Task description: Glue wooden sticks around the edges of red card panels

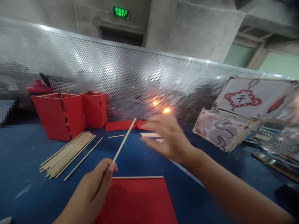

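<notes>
My left hand [99,177] is closed around the lower end of a thin wooden stick [125,140], which slants up to the right. Below it lies a flat red sheet [140,202] with another wooden stick [137,177] along its far edge. My right hand [167,137], somewhat blurred, is raised over the table with its fingers apart and nothing visible in them. A small bright flame [166,110] shows just beyond its back; what the flame burns on is hidden. Short stick pieces [149,135] lie behind the right fingers.
A bundle of wooden sticks [67,154] lies at left, before two red box-shaped frames [70,115]. Red pieces [120,125] lie along the perforated metal panel [130,77]. Picture-covered stick frames [215,127] stand at right, near a clear plastic bottle [282,140] on the blue table [30,199].
</notes>
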### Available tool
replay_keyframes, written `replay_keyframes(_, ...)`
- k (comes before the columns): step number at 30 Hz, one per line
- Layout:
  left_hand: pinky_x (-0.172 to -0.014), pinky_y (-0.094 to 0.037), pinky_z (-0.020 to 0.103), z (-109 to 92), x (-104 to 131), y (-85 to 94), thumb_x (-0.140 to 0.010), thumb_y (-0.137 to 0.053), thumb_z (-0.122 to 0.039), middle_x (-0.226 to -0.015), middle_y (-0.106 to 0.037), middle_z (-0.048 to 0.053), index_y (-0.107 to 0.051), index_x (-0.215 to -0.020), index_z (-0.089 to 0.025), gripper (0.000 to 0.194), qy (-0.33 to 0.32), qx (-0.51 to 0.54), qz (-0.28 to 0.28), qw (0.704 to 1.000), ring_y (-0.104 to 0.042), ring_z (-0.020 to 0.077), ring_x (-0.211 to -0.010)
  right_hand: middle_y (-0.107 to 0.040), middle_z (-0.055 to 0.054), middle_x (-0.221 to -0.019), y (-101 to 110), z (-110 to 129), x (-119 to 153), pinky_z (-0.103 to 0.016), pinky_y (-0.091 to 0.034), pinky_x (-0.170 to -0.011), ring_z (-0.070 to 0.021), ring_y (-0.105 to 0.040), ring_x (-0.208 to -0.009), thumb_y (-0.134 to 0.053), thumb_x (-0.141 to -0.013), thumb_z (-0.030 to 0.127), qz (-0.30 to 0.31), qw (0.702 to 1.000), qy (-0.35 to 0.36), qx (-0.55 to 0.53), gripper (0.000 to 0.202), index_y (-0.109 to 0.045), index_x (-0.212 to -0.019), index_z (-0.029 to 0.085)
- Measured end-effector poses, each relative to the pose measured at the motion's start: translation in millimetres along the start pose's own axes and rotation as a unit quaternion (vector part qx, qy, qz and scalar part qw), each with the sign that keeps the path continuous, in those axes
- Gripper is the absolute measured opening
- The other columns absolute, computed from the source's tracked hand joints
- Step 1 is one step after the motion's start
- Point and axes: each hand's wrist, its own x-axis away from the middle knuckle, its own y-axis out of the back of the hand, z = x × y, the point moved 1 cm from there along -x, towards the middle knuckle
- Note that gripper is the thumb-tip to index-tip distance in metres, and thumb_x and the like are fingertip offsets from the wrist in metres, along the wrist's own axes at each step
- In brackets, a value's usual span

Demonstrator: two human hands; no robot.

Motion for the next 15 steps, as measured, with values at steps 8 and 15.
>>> replay_keyframes(8, -0.040, -0.042, 0.022, 6, -1, -3.1, -0.102, -0.034, -0.042, -0.052, -0.050, -0.006, -0.056, -0.084, -0.026, 0.033, 0.036, 0.071, -0.021, 0.997, -0.053, 0.0147, -0.045, -0.070, -0.005, -0.076, -26, -52, 102, -0.032, -0.049, -0.066, -0.0202, -0.065, -0.072, -0.061, -0.082, 0.015, 0.198, 0.939, -0.281, -0.012, 0.008, -0.067, -0.078, 0.018)
replay_keyframes(15, -0.039, -0.044, 0.023, 12, 0, -5.2, -0.101, -0.038, -0.042, -0.051, -0.050, -0.006, -0.055, -0.083, -0.027, 0.029, 0.030, 0.065, -0.027, 0.997, -0.057, 0.0155, -0.047, -0.069, -0.010, -0.082, -50, -51, 142, -0.038, -0.052, -0.075, -0.0246, -0.065, -0.079, -0.060, -0.085, 0.019, 0.211, 0.933, -0.292, 0.013, 0.012, -0.071, -0.084, 0.015)
